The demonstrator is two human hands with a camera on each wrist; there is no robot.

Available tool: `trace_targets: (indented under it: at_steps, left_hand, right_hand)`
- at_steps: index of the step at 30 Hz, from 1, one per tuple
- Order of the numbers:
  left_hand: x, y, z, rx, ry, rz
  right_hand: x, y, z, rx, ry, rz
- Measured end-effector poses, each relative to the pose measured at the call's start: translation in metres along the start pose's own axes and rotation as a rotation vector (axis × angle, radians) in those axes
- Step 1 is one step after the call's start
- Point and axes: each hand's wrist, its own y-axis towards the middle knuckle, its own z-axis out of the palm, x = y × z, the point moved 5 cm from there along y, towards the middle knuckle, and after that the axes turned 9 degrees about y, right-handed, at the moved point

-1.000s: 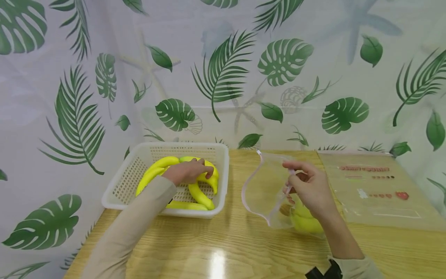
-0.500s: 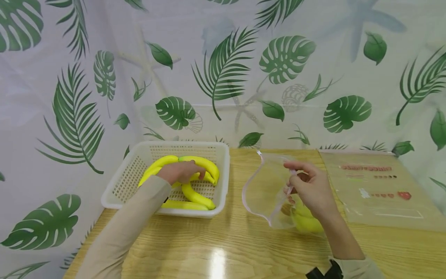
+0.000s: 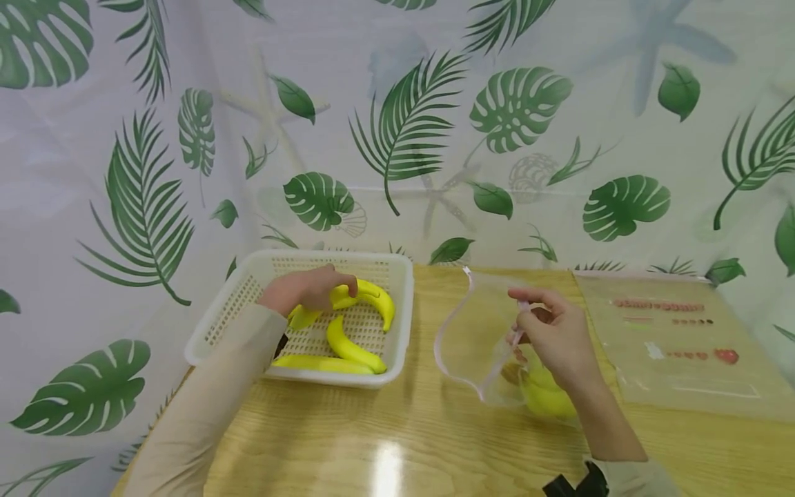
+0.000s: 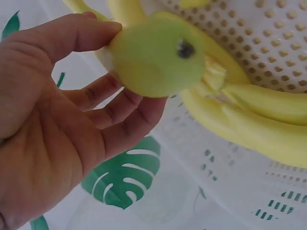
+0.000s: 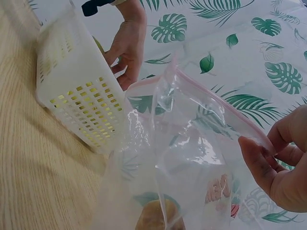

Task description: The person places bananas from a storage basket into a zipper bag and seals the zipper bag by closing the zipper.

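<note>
In the head view my left hand [image 3: 304, 287] is inside the white basket [image 3: 405, 324], its fingers round a yellow banana [image 3: 303, 319]. The left wrist view shows the banana's greenish end [image 4: 153, 55] with a dark tip, between thumb and fingers. Other bananas [image 3: 354, 347] lie on the basket floor, partly hidden by the hand. My right hand [image 3: 555, 338] pinches the pink-edged rim of a clear zip bag [image 3: 466, 331], whose mouth stands apart. Yellow fruit [image 3: 546, 397] and a brown item [image 5: 160, 215] show through the bag; their kinds are unclear.
A second clear zip bag [image 3: 683, 331] with red printing lies flat at the right. The wooden table [image 3: 323, 442] meets a leaf-patterned cloth [image 3: 404, 228] along its back edge.
My left hand has moved left and slightly up within the basket, and the banana under it has shifted along. The right hand keeps its grip on the bag's rim.
</note>
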Motion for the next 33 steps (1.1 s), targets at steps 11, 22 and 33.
trace_targets:
  at_steps: [11,22,33]
  left_hand:
    - [-0.023,-0.027,-0.030,-0.211,-0.146,0.094]
    - [-0.060,-0.051,-0.018,-0.501,-0.492,0.078]
    - [-0.109,-0.060,-0.003,-0.832,-0.815,0.049]
  right_hand:
    - [0.001,0.009,-0.005,-0.077,0.014,-0.033]
    - [-0.004,0.004,-0.014,-0.118,0.186,-0.037]
    - [-0.004,-0.002,-0.014,-0.048,0.307,-0.102]
